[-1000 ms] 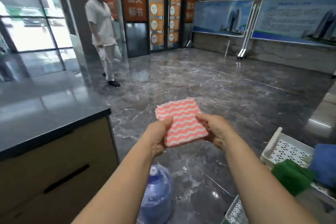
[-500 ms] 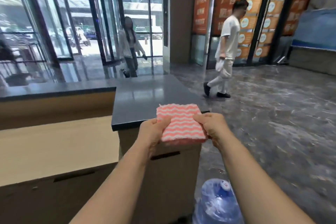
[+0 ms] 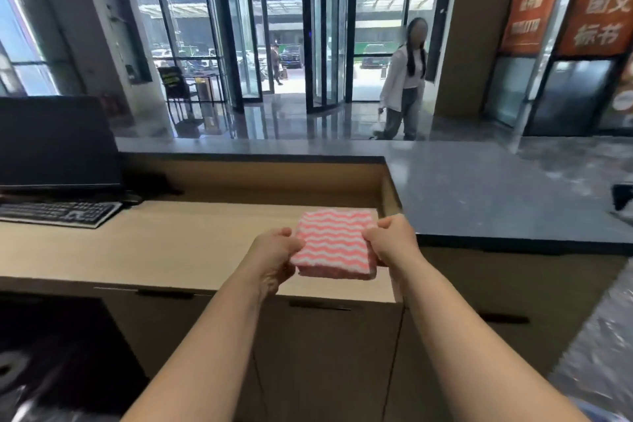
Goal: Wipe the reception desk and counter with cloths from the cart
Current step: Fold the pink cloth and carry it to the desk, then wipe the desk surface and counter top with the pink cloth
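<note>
A folded cloth with pink and white wavy stripes is held flat in front of me, above the right end of the light wooden desk. My left hand grips its left edge and my right hand grips its right edge. The dark grey stone counter runs behind the desk and wraps round to its right, higher than the desk top.
A black monitor and a keyboard stand at the desk's left end. Drawer fronts with dark handles sit below the desk edge. Beyond the counter a person walks near the glass revolving door. Orange banners hang at the right.
My view has swung left from the lobby floor and cart to face the desk. Both hands kept hold of the cloth, which now hangs over the desk's right end.
</note>
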`<action>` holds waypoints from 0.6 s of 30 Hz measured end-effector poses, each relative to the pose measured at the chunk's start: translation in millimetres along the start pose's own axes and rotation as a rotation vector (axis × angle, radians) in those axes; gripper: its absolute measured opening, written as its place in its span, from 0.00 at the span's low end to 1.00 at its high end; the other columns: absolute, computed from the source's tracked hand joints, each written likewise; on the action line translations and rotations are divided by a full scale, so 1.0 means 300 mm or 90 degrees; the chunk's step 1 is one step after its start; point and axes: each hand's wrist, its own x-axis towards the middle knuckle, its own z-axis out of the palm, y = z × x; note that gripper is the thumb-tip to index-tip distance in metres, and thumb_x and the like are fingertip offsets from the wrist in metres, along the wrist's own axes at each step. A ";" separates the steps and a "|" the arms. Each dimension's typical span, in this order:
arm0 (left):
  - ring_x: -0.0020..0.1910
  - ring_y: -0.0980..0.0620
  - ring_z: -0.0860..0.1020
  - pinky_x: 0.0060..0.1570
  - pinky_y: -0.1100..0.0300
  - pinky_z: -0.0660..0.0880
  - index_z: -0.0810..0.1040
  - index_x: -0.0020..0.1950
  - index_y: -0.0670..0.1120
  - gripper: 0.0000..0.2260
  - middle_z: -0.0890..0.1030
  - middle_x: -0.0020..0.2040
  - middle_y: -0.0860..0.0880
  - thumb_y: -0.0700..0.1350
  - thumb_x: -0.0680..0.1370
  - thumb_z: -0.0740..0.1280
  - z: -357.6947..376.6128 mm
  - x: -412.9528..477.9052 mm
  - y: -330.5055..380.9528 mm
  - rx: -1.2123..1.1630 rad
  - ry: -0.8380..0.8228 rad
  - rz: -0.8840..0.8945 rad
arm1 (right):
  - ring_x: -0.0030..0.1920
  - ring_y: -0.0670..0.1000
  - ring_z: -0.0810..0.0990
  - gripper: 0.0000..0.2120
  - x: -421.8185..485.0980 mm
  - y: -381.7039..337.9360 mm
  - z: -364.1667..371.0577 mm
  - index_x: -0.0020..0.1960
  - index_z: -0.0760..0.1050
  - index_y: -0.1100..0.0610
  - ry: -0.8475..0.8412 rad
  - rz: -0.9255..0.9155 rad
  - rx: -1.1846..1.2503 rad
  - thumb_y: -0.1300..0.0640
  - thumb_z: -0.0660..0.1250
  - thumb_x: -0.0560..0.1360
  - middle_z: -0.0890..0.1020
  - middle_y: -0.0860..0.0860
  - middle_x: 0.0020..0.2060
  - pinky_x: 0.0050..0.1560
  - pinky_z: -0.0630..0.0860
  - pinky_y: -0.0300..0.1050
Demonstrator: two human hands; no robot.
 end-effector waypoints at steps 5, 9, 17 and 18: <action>0.33 0.52 0.79 0.26 0.64 0.71 0.82 0.51 0.39 0.15 0.83 0.42 0.44 0.26 0.74 0.60 -0.157 0.092 0.028 0.066 0.022 0.016 | 0.47 0.56 0.80 0.08 0.044 -0.040 0.227 0.44 0.72 0.53 -0.018 -0.014 -0.051 0.64 0.60 0.76 0.79 0.55 0.46 0.50 0.81 0.58; 0.37 0.52 0.77 0.30 0.65 0.71 0.79 0.60 0.39 0.19 0.81 0.51 0.42 0.27 0.72 0.63 -0.208 0.194 0.034 0.137 0.004 0.033 | 0.52 0.57 0.78 0.18 0.103 -0.066 0.337 0.42 0.75 0.54 -0.121 0.018 -0.050 0.73 0.53 0.75 0.78 0.57 0.51 0.40 0.79 0.48; 0.53 0.52 0.77 0.46 0.65 0.75 0.73 0.69 0.40 0.24 0.76 0.61 0.47 0.30 0.72 0.65 -0.253 0.458 0.004 0.233 0.008 0.081 | 0.56 0.57 0.80 0.21 0.388 -0.051 0.544 0.60 0.77 0.57 -0.222 -0.010 -0.162 0.70 0.64 0.69 0.80 0.58 0.56 0.56 0.79 0.53; 0.56 0.51 0.77 0.49 0.64 0.75 0.72 0.69 0.40 0.26 0.76 0.62 0.47 0.32 0.71 0.66 -0.253 0.521 0.011 0.243 0.005 0.082 | 0.57 0.57 0.80 0.22 0.459 -0.043 0.582 0.62 0.77 0.58 -0.226 -0.020 -0.181 0.69 0.64 0.69 0.80 0.58 0.57 0.58 0.78 0.52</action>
